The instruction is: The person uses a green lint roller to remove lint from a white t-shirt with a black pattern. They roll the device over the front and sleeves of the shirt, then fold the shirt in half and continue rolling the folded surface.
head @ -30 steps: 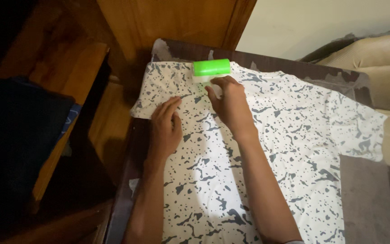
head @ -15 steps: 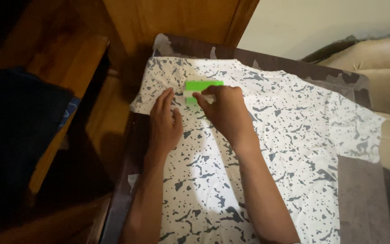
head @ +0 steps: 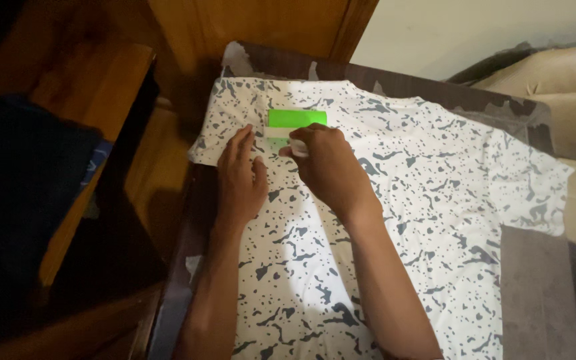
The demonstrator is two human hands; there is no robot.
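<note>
Head view shows one white garment (head: 395,200) with dark speckles, spread flat on one dark table (head: 541,280). Two hands work near its 11 o'clock corner. The right hand (head: 328,167) is curled closed around the pale handle of one bright green roller (head: 297,119), whose green head lies on the cloth just beyond the knuckles, toward 12 o'clock. The left hand (head: 240,175) lies open and flat, fingers stretched toward 12 o'clock, pressing the fabric just beside the roller at its 8 o'clock.

Compared with a second ago, the roller sits lower: it then stood at the garment's far hem, and half a second ago it had drawn nearer to the person. Now it lies a little further out again, so the right hand seems to be stroking it back and forth over the same patch while the left hand has held its place. That suggests this corner is being cleaned, with most of the cloth toward 3 and 6 o'clock not yet covered.

One wooden cabinet (head: 261,27) stands beyond the table at 12 o'clock.
</note>
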